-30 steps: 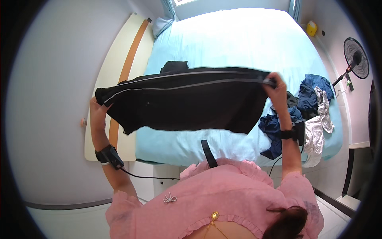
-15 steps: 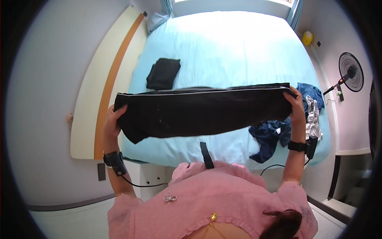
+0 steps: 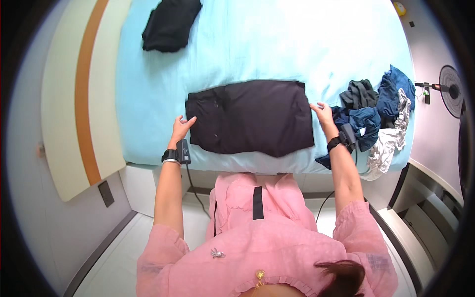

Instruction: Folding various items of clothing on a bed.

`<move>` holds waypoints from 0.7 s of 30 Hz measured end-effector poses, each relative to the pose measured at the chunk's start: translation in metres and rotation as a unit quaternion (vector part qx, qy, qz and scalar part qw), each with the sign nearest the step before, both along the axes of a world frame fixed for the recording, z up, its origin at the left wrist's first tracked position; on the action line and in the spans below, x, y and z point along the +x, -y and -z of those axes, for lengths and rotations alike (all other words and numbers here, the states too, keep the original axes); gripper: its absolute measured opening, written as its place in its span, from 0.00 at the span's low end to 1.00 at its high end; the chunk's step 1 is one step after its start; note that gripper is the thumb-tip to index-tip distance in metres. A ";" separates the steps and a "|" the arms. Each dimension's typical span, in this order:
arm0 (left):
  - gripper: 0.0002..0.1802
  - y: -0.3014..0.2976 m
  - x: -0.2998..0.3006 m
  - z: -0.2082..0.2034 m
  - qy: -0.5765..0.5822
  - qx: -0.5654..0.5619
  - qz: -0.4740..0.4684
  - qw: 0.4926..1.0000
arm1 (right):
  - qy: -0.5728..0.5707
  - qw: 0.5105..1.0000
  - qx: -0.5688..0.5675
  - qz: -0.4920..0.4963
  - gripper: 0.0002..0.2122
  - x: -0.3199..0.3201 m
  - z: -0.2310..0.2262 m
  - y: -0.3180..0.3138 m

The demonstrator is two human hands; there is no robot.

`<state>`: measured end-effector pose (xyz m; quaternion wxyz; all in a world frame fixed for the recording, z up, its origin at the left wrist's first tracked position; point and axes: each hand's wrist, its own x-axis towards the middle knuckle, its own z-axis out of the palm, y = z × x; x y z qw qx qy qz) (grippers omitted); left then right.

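A black folded garment [image 3: 252, 119], perhaps trousers, lies spread flat as a wide rectangle on the light blue bed sheet [image 3: 247, 54], near the bed's front edge. My left hand [image 3: 182, 129] is at its left end, fingers apart, with a fingertip at the cloth's edge. Just off the right end is my right hand [image 3: 323, 117], its fingers stretched out and holding nothing. The garment's underside and inner layers are hidden. Both wrists wear black straps with small devices.
Another folded black garment [image 3: 172, 25] lies at the far left of the bed. To the right are heaped loose clothes: dark blue [image 3: 365, 126], dark grey [image 3: 359, 94] and silvery white [image 3: 387, 143]. A headboard [image 3: 62, 99] borders the left; a fan [image 3: 451, 91] stands at right.
The black garment has come down from between my raised hands onto the bed and lies flat. Both hands have let go of its ends. The view has tilted lower.
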<state>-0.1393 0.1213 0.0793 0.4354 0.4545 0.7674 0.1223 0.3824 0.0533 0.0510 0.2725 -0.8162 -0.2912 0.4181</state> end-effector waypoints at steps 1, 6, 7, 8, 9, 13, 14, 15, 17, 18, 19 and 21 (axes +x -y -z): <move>0.49 0.011 0.010 0.016 0.001 -0.026 -0.017 1.000 | 0.015 0.999 -0.034 0.039 0.33 -0.005 0.021 0.018; 0.53 0.059 -0.018 0.049 -0.085 -0.027 -0.004 0.996 | 0.051 0.989 -0.056 0.124 0.35 -0.078 0.035 0.056; 0.46 0.067 -0.013 0.054 -0.032 0.006 -0.062 0.998 | 0.053 0.989 -0.060 0.120 0.35 -0.077 0.039 0.059; 0.46 0.069 -0.012 0.055 -0.031 0.002 -0.065 0.997 | 0.099 0.985 -0.097 0.099 0.32 -0.075 0.043 0.060; 0.42 0.069 -0.006 0.049 0.025 -0.038 -0.035 0.998 | 0.148 0.976 -0.137 0.080 0.30 -0.071 0.045 0.068; 0.32 0.069 -0.016 0.039 0.104 -0.079 -0.006 0.991 | 0.064 0.998 -0.014 0.026 0.18 -0.062 0.034 0.089; 0.31 0.070 -0.028 0.032 0.094 -0.069 -0.006 0.993 | 0.100 0.994 0.020 0.031 0.15 -0.067 0.030 0.093; 0.31 0.069 -0.026 0.024 0.100 -0.072 -0.007 0.992 | 0.131 0.991 -0.016 0.023 0.14 -0.064 0.016 0.104; 0.29 0.070 -0.021 0.013 0.200 -0.169 -0.097 0.960 | 0.179 0.980 -0.082 0.020 0.13 -0.050 0.012 0.139; 0.29 0.074 -0.018 0.021 0.211 -0.174 -0.092 0.958 | 0.200 0.974 -0.106 0.024 0.12 -0.036 0.018 0.164; 0.28 0.082 -0.029 0.031 0.203 -0.115 -0.075 0.970 | 0.287 0.951 -0.114 -0.007 0.12 -0.049 0.015 0.164; 0.27 0.089 -0.041 0.045 0.197 -0.058 -0.057 0.977 | 0.412 0.898 -0.153 0.009 0.15 -0.071 0.007 0.156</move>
